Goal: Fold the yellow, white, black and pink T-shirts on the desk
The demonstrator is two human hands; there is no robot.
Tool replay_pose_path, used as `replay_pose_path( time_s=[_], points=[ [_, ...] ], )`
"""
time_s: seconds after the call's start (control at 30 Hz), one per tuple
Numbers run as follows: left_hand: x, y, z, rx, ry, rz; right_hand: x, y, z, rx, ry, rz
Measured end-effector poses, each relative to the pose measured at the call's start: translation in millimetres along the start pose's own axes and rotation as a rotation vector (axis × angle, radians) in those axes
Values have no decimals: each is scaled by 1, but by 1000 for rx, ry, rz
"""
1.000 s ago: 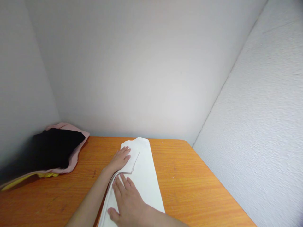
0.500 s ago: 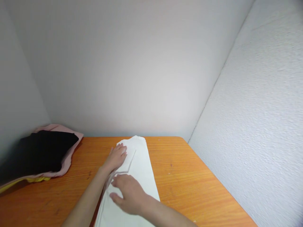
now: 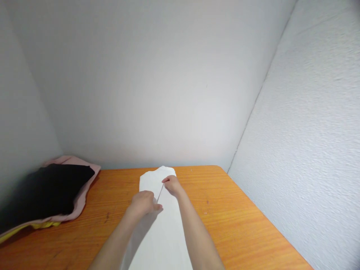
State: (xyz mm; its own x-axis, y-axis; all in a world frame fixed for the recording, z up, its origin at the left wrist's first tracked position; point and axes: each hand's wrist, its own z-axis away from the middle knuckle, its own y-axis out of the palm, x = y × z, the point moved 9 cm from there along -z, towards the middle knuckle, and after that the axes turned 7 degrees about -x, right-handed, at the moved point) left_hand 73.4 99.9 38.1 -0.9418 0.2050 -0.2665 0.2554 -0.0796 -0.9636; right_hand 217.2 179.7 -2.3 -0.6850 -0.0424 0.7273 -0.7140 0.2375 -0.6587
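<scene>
1. Three colours of cloth, stacked at L side of table (image 3: 230, 225): black cloth (image 3: 47, 191) on top; pink cloth (image 3: 81, 200) beneath, w/ edge showing at far & R sides; yellow cloth (image 3: 46, 225) lowest, visible at near edge.
2. L hand (image 3: 143, 202): over L side of white cloth (image 3: 165, 234), nearer than R hand. Fingers curled, mostly hidden; thumb points R. Grip closed on near part of raised flap (image 3: 159, 194).
3. White cloth: mid-table, long & narrow, lying flat from near edge of view to far edge of table, w/ uneven far end. Flap edge runs taut btwn both hands, slanting far & R. Shadow lies along L side, under L forearm.
4. R hand (image 3: 172, 185): near far end of white cloth, at its R side. Thumb & fingertips pinched narrow on far corner of flap.
5. Table: orange-brown wood grain, w/ small marks R of white cloth; far R corner rounded.
6. R wall (image 3: 309, 131): pale, textured, alongside R edge of table.
</scene>
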Motion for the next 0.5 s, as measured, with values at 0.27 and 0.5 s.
replay_pose_path(
  time_s=[0.27, 0.5],
  points=[
    [8, 4, -4, 74, -11, -9, -30, 20, -13, 12, 90, -34],
    [6, -11, 3, 126, 8, -48, -24, 19, -16, -48, 89, -65]
  ],
)
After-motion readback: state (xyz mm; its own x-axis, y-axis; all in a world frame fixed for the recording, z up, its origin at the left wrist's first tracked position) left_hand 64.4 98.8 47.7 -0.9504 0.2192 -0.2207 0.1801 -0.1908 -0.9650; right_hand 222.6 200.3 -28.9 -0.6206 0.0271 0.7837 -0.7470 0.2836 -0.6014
